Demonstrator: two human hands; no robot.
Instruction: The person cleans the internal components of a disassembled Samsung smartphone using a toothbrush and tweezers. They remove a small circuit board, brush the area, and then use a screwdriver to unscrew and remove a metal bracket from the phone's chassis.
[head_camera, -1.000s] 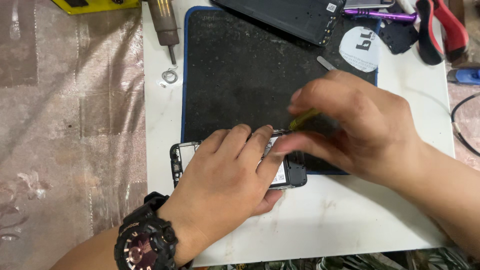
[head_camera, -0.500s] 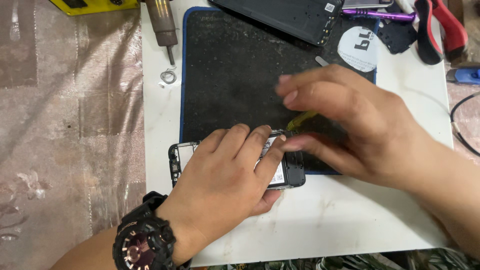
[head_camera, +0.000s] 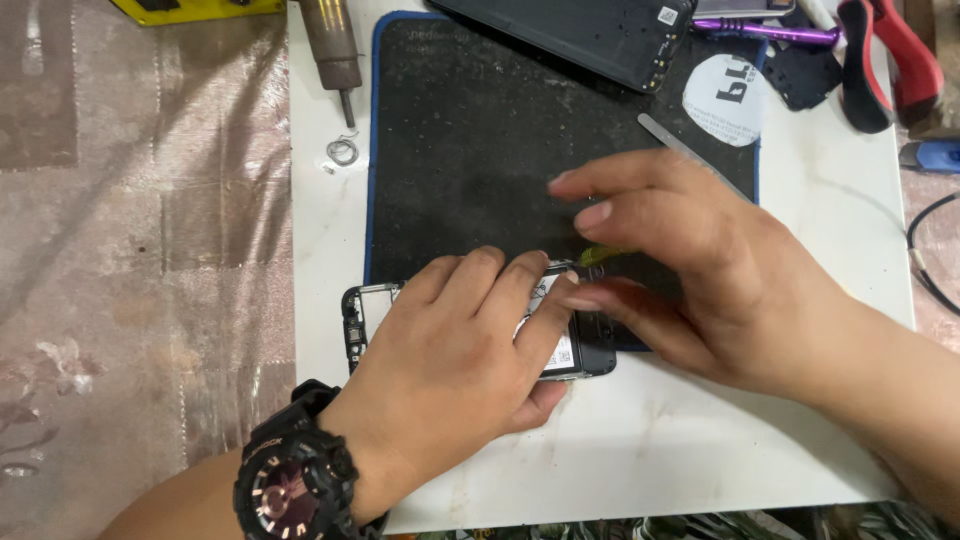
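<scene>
White table (head_camera: 700, 440) w/ black mat (head_camera: 470, 150); left hand (head_camera: 470, 360) flat on phone (head_camera: 585, 355), right hand (head_camera: 690, 270) pinching yellow-green tool (head_camera: 598, 255).

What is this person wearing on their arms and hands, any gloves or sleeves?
No gloves: both the left hand and the right hand are bare, and no sleeves show on either forearm. The left wrist carries a chunky black wristwatch with a round dial and copper-coloured accents.
</scene>
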